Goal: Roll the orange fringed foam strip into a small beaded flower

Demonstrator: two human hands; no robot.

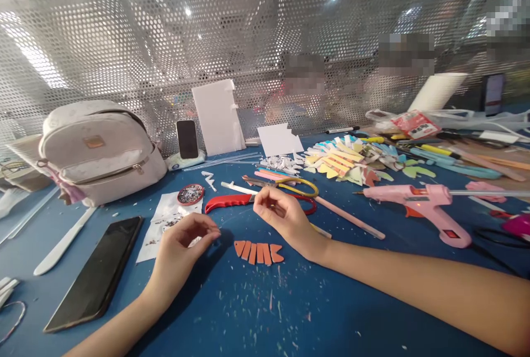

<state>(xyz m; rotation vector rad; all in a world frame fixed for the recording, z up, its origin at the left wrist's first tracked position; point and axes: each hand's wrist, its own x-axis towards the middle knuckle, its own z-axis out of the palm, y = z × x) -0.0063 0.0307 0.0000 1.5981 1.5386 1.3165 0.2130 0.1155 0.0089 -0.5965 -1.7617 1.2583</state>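
My left hand (182, 246) hovers over the table beside a white paper sheet (156, 227), its thumb and fingertips pinched together. Opposite it, my right hand (292, 222) is also closed in a pinch, in front of the scissors (308, 185). Whatever either pinch holds is too small to make out. Between and just below the hands lies a fish shape of orange cut pieces (259, 252), set side by side with narrow gaps. A red-handled cutter (227, 201) rests behind them, its front end partly hidden by my right hand.
A pink glue gun (430, 202) lies at right, near a heap of coloured cut pieces (343, 155). At left are a dark phone (97, 271), a white plastic knife (64, 241) and a backpack (99, 153). A round red-rimmed dish (190, 195) sits on the paper.
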